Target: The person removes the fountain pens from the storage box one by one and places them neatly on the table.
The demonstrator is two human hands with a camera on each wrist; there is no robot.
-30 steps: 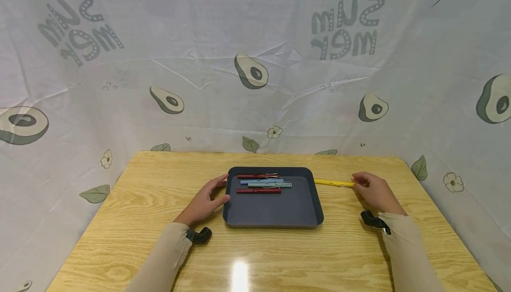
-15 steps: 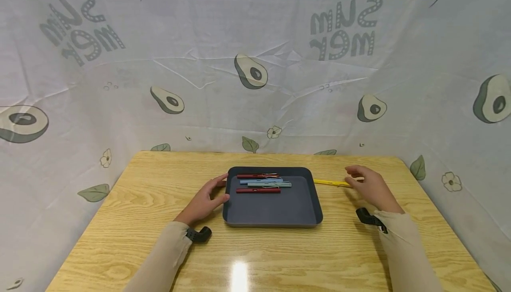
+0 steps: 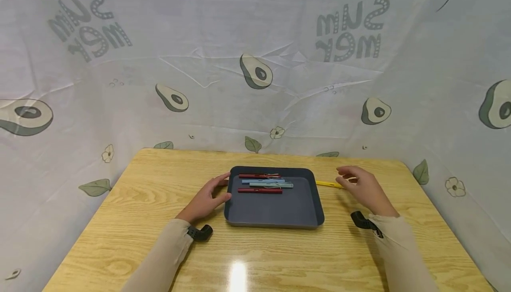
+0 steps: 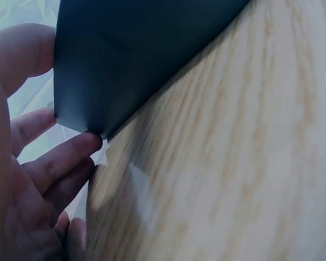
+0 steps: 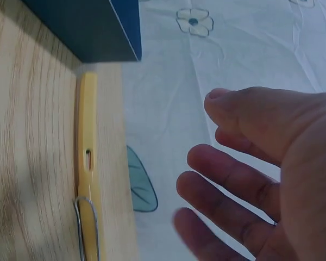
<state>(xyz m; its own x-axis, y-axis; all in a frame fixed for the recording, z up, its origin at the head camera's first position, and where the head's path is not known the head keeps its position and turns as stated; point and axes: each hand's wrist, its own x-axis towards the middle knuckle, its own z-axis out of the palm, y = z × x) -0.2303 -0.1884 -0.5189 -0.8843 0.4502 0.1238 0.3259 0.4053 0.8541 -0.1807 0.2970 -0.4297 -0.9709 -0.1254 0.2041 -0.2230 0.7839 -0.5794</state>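
A dark grey tray lies on the wooden table. Its left wall is touched by my left hand, with the fingers spread along it and the thumb at the rim. In the left wrist view, fingertips meet the tray's dark outer wall. Just right of the tray a yellow pen with a wire clip lies on the table. My right hand hovers over its right end, which is hidden in the head view. Loosely bent fingers hold nothing, apart from the yellow pen in the right wrist view.
Inside the tray, toward its back left, lie a dark red pen, a blue pen, a pale green pen and another dark red pen. A printed avocado curtain hangs behind the table.
My right hand has let go of the yellow pen's right end, lifted, and shifted left over it. The left hand stays at the tray, and the head view has shifted slightly.
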